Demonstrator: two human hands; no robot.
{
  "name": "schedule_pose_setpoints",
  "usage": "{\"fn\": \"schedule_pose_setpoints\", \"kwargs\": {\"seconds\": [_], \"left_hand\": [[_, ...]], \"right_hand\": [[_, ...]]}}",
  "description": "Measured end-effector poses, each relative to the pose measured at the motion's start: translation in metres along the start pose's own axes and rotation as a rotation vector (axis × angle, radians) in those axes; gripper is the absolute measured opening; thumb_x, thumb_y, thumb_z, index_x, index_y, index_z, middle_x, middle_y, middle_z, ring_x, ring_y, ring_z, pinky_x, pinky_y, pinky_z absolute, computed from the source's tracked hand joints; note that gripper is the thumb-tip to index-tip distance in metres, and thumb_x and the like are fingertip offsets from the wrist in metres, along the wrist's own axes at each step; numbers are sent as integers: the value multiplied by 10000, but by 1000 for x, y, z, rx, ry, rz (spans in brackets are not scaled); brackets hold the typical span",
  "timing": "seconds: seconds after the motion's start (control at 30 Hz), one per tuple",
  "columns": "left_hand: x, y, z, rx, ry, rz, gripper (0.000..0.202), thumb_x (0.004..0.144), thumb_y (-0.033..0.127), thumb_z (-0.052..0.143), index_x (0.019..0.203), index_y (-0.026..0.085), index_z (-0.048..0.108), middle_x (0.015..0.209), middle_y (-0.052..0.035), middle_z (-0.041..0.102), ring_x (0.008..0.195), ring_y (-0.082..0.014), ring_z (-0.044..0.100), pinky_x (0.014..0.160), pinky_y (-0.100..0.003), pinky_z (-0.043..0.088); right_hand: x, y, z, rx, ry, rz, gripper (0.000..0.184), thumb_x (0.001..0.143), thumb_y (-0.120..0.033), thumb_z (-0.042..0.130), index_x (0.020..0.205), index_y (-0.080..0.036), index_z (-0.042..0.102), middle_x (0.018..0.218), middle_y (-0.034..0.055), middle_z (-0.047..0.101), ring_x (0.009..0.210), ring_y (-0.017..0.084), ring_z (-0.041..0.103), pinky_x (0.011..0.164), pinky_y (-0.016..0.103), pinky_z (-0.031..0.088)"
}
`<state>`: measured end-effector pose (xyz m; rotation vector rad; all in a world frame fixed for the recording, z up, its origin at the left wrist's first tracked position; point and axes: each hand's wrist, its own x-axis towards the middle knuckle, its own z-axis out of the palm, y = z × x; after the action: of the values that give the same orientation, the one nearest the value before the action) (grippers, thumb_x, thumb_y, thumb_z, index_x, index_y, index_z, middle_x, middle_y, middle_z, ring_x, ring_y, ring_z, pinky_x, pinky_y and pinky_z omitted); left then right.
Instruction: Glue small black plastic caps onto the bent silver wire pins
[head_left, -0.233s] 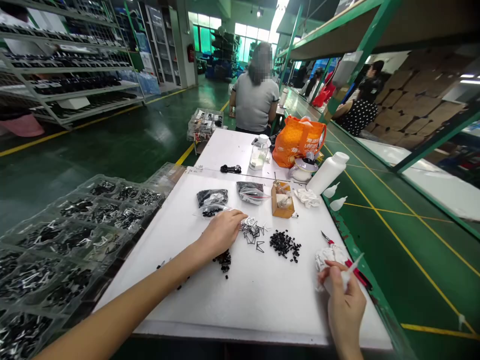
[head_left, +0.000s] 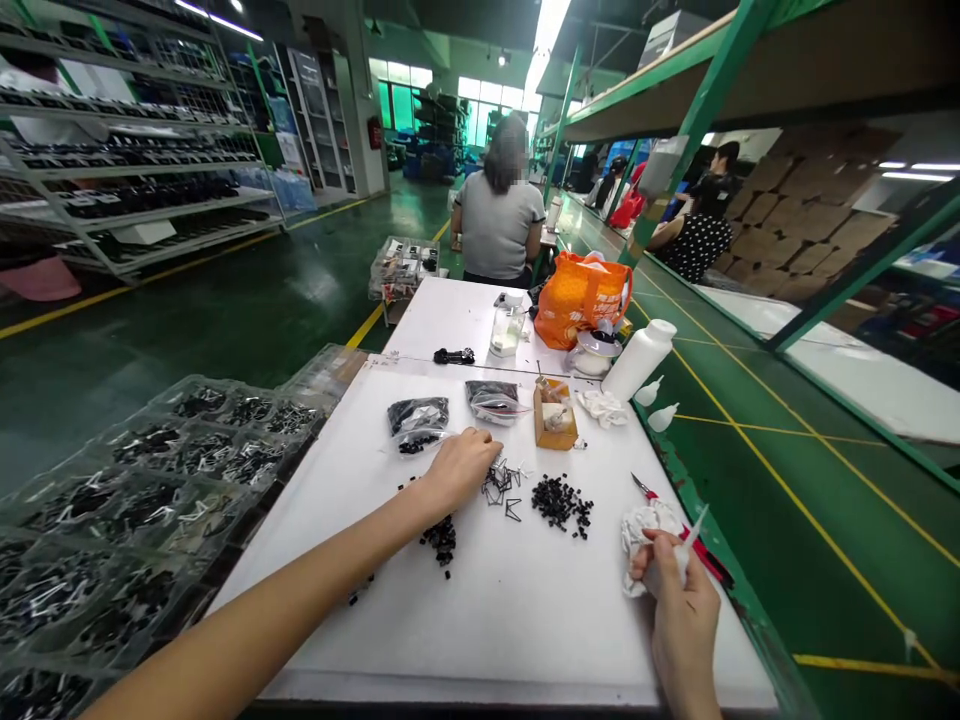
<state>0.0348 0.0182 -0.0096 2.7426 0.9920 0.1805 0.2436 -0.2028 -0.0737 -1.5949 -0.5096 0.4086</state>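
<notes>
My left hand (head_left: 459, 466) reaches across the white table (head_left: 480, 610) and rests, fingers curled, on a heap of thin bent metal clips (head_left: 501, 487). My right hand (head_left: 679, 600) is closed round a small white squeeze bottle (head_left: 686, 550) with a pointed nozzle, close to the table's right edge. A crumpled white tissue (head_left: 643, 525) lies just beside that hand. Two piles of small black parts lie on the table: one (head_left: 560, 503) right of the clips, another (head_left: 441, 540) below my left wrist.
Red-handled cutters (head_left: 660, 505) lie at the right edge. Further back: plastic bags of parts (head_left: 418, 415), a small cardboard box (head_left: 555, 420), a big white bottle (head_left: 637, 360), an orange bag (head_left: 581, 295). Clear trays of parts (head_left: 150, 480) stand left. A person (head_left: 499, 215) sits beyond, others further right.
The view has shifted slightly. My left hand stays on the clips and my right hand still grips the squeeze bottle; neither has visibly moved on the table.
</notes>
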Motion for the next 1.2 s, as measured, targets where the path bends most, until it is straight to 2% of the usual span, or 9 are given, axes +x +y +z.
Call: {"fn": "schedule_pose_setpoints", "kwargs": {"seconds": [0.23,0.4,0.63,0.9,1.03,1.1,1.2], "left_hand": [[1,21,1,56,-84,-121,352,980,344,669,1293,188,631,1304,-105,662,1078,-259,689,897,-475,596],[5,11,-10,-41,-44,-151,348,982,346,664,1293,193,633,1314,-106,659,1087,-259,686,907,-478,592],[1,1,-31,-350,40,-185,345,982,352,664,1285,190,636,1303,-104,664,1079,-258,688,904,-477,592],[-16,11,-24,-798,71,-340,351,980,357,667,1281,180,635,1278,-101,673,1055,-254,696,883,-468,599],[-30,23,-31,-1006,73,-409,349,983,370,661,1273,176,636,1255,-99,682,1034,-247,701,872,-461,601],[-42,33,-35,-1103,63,-420,330,986,376,658,1243,170,649,1216,-93,698,1008,-238,709,859,-450,604],[-66,51,-33,-1229,40,-415,242,972,356,681,1097,149,692,1040,-59,744,908,-210,733,809,-411,614]], "right_hand": [[5,7,1,34,-40,37,474,845,-618,708,959,-159,668,650,-8,630,587,151,562,583,281,464],[5,5,2,55,-47,19,490,837,-631,706,967,-159,678,683,-8,630,609,148,562,615,282,470],[0,-9,4,24,-80,-25,487,829,-636,708,916,-157,683,681,9,633,625,167,570,616,299,477],[-7,-20,4,-37,-48,-42,526,819,-669,689,899,-150,697,656,18,638,606,176,559,621,317,470],[-17,-37,9,-31,13,-70,483,863,-639,655,962,-168,685,759,34,671,739,199,596,737,329,469],[-23,-49,21,0,-54,-75,450,884,-611,644,995,-178,689,791,27,670,743,186,585,739,317,465],[-33,-63,49,43,-280,-49,428,854,-568,703,1030,-179,728,772,15,660,674,162,550,661,295,453]]}}
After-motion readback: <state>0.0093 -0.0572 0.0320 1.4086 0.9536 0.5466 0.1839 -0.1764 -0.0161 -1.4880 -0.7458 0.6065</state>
